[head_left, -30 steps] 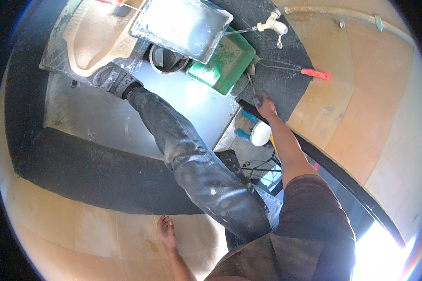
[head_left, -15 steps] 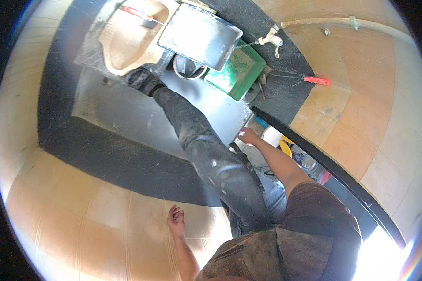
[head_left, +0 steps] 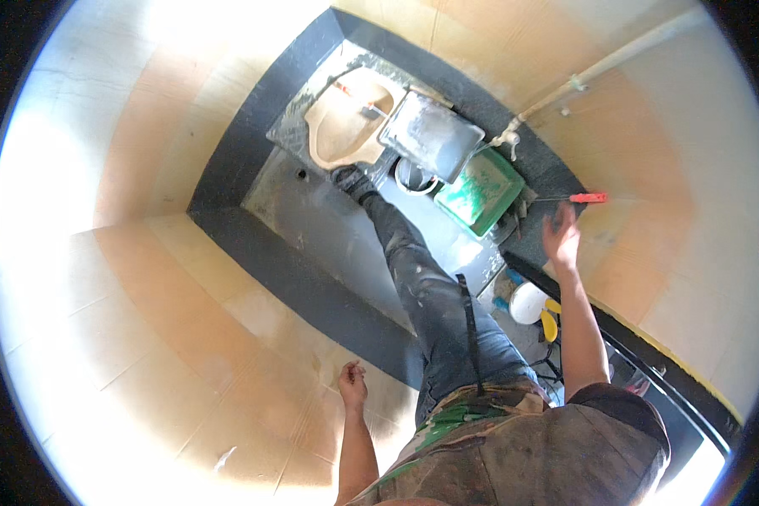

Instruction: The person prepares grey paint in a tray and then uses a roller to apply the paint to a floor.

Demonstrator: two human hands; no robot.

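My right hand (head_left: pixel 561 236) is raised near the wall, its fingers apart and nothing seen in them. Just beyond its fingertips lies a red handle (head_left: pixel 589 198) on a thin metal rod, resting on the dark band by the corner; the tool's other end is hard to make out. My left hand (head_left: pixel 353 384) hangs by the tiled wall at the lower left, empty, with loosely bent fingers. Ahead are a green tray (head_left: pixel 516 179) smeared with white and a grey paint tray (head_left: pixel 434 135) overlapping it. A bucket (head_left: pixel 415 177) stands partly under the grey tray.
A beige squat toilet pan (head_left: pixel 333 131), with another red-handled tool (head_left: pixel 343 88) on it, lies at the far end. A tap (head_left: pixel 508 139) and pipe (head_left: pixel 616 59) run along the right wall. My leg crosses the grey floor (head_left: pixel 320 211). A white round container (head_left: pixel 528 304) stands beyond the dark ledge (head_left: pixel 616 325).
My right hand has gone from low beside my leg up toward the red handle at the right. My view has shifted, showing more of the left wall. My left hand stays low by the wall.
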